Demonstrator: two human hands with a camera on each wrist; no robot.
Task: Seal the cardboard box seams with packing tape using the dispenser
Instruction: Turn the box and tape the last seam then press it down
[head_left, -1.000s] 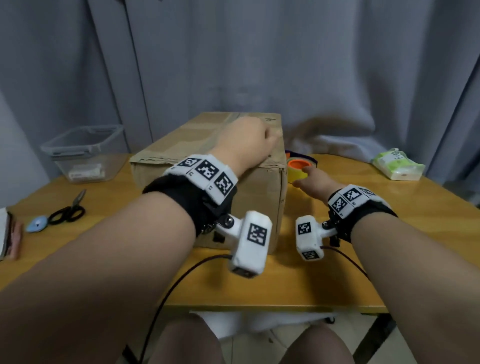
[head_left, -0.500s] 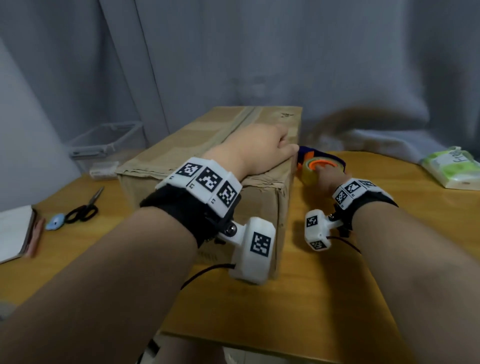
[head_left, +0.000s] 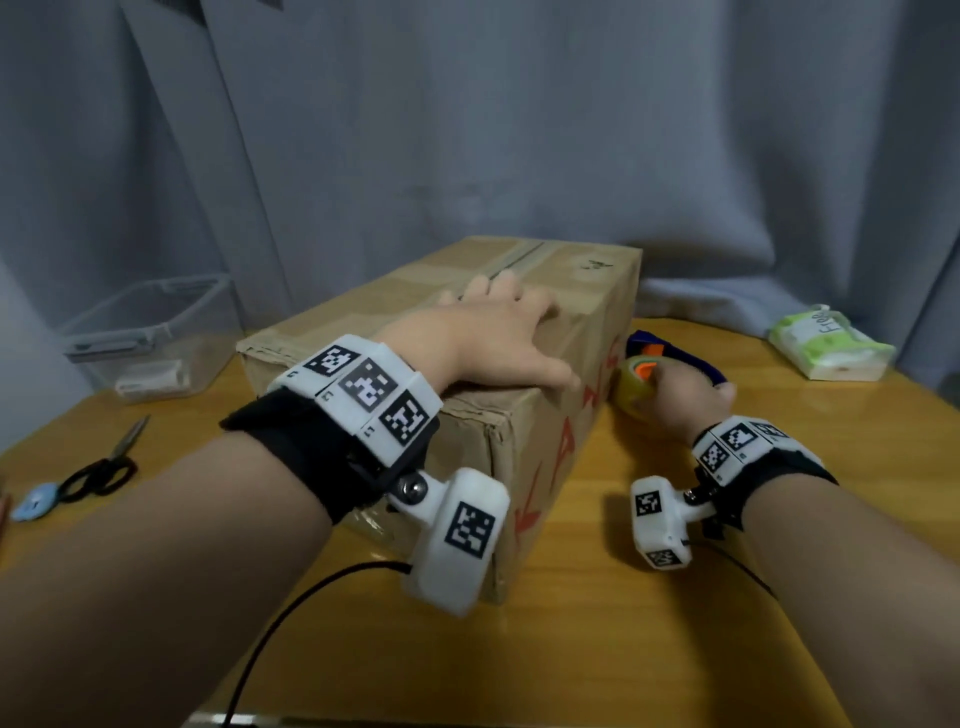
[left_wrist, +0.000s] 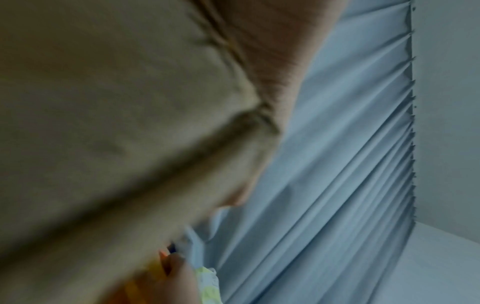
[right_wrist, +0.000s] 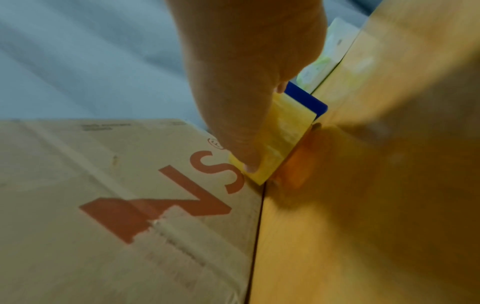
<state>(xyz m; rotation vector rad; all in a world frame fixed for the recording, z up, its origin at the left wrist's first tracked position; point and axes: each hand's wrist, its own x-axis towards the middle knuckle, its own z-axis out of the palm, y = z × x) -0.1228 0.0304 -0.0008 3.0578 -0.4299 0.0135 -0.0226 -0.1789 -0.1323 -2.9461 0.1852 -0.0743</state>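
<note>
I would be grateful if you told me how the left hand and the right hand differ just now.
The left hand lies spread on top of the cardboard box; the right hand is down at the table beside it. The left holds nothing; the right grips the tape dispenser. Both wear marker wristbands.

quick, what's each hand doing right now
Left hand: open, flat on top of the cardboard box.
Right hand: gripping the tape dispenser on the table beside the box.

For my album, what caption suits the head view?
Left hand flat on the brown cardboard box; right hand grips the blue-and-orange tape dispenser.
</note>
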